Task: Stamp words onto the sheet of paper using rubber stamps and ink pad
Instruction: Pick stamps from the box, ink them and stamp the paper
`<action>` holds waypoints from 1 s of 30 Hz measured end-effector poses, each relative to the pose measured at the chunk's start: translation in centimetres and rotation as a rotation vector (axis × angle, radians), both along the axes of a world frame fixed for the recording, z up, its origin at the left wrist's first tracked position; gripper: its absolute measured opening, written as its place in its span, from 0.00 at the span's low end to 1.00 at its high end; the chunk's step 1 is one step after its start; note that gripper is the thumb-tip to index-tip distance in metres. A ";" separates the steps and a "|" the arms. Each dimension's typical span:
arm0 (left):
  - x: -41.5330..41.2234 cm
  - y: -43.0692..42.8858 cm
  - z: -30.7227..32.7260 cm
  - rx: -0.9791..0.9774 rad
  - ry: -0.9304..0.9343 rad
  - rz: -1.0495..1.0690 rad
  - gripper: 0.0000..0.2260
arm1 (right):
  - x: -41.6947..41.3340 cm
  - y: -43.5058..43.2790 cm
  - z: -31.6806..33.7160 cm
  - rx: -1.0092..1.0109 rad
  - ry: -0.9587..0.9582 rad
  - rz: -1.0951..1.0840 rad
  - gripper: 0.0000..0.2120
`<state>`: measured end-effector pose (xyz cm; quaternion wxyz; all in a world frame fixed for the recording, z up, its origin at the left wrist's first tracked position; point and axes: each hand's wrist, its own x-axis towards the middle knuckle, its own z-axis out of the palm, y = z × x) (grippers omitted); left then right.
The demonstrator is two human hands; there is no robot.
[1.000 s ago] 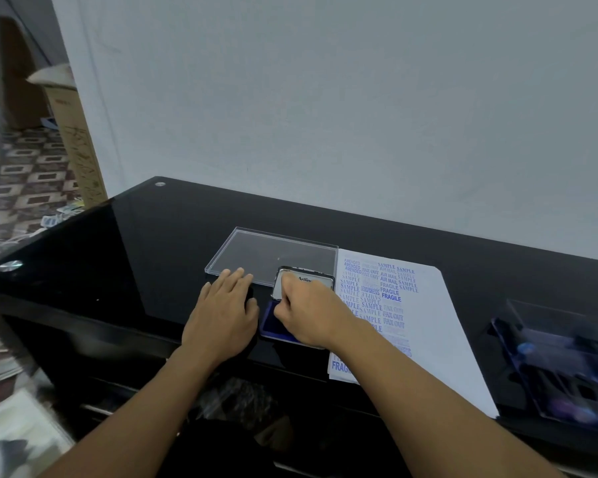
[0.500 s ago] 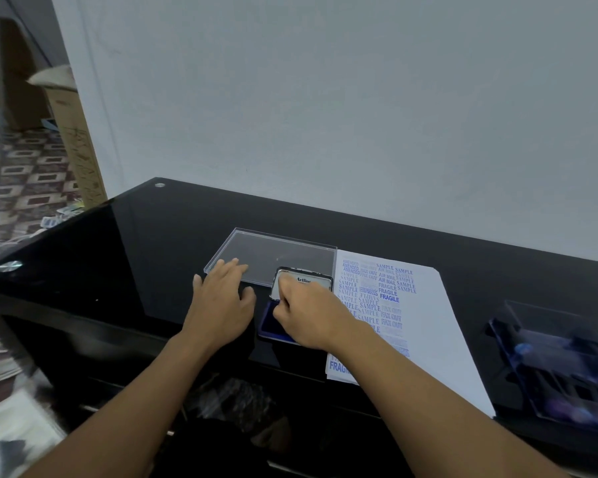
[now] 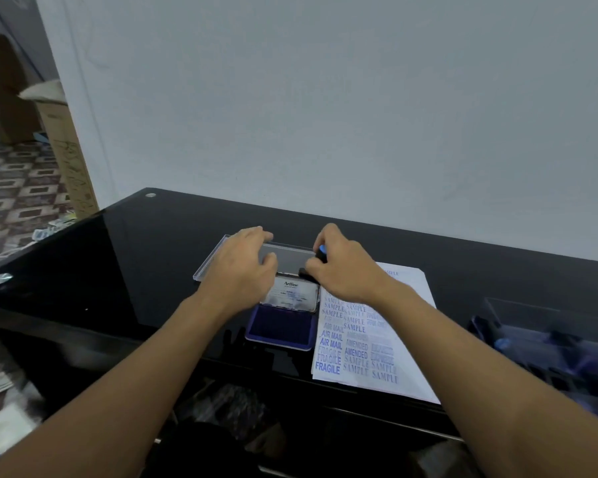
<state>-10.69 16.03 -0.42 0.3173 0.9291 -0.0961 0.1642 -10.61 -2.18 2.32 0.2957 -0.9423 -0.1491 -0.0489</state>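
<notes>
Nearest the table edge is the open blue ink pad (image 3: 278,328), with its white-labelled lid flipped up on the far side. Right up against it on the right lies the white sheet of paper (image 3: 408,374), its left half already packed with blue SAMPLE, AIR MAIL and FRAGILE prints. Further back, the right hand (image 3: 347,270) has its fingers pinched round a black rubber stamp with a blue cap (image 3: 321,252), just past the pad's far right corner, by the sheet's far left corner. Can't tell if it's touching down. The left hand (image 3: 240,270) lies loose on a clear plastic tray (image 3: 290,258), gripping nothing. Way off right there's a clear plastic stamp case (image 3: 546,339). If it were me, I'd keep the stamp level, drop it straight onto a bare patch, press evenly without rocking and lift clean, or it'll come out faint and smudgy.
</notes>
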 end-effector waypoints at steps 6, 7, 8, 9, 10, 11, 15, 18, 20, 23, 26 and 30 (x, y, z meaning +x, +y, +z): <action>0.7 -2.6 1.2 0.035 0.011 -0.038 0.19 | 0.2 -2.8 1.4 -0.050 -0.004 0.000 0.04; 0.9 -3.0 1.3 0.045 0.010 -0.044 0.19 | 0.2 -3.2 1.7 -0.048 0.002 0.008 0.04; 1.0 -3.5 1.4 0.051 0.011 -0.051 0.19 | 0.2 -3.7 1.9 -0.037 0.009 0.011 0.03; 1.2 -4.0 1.4 0.055 0.016 -0.061 0.19 | 0.2 -4.3 2.2 -0.023 0.016 0.008 0.03; 1.4 -4.5 1.4 0.058 0.021 -0.074 0.19 | 0.3 -4.9 2.4 -0.015 0.024 -0.002 0.02; 1.5 -5.0 1.4 0.057 0.028 -0.088 0.19 | 0.4 -5.5 2.7 -0.020 0.031 -0.016 0.02; 2.2 -7.5 1.0 0.040 0.063 -0.158 0.19 | 1.1 -8.6 3.2 -0.096 0.055 -0.096 0.04; 2.7 -9.6 0.3 0.045 0.088 -0.206 0.19 | 1.9 -10.9 2.8 -0.139 0.096 -0.147 0.05; 3.1 -11.0 -0.3 0.037 0.109 -0.235 0.20 | 2.5 -12.2 2.2 -0.175 0.125 -0.170 0.06; 3.7 -13.0 -1.4 0.049 0.144 -0.271 0.21 | 3.6 -13.7 0.7 -0.207 0.163 -0.206 0.04; 4.4 -14.6 -2.6 0.084 0.179 -0.294 0.19 | 4.6 -14.5 -1.0 -0.242 0.204 -0.235 0.04; 6.0 -16.0 -4.0 0.118 0.216 -0.255 0.09 | 5.6 -14.9 -2.4 -0.269 0.246 -0.231 0.05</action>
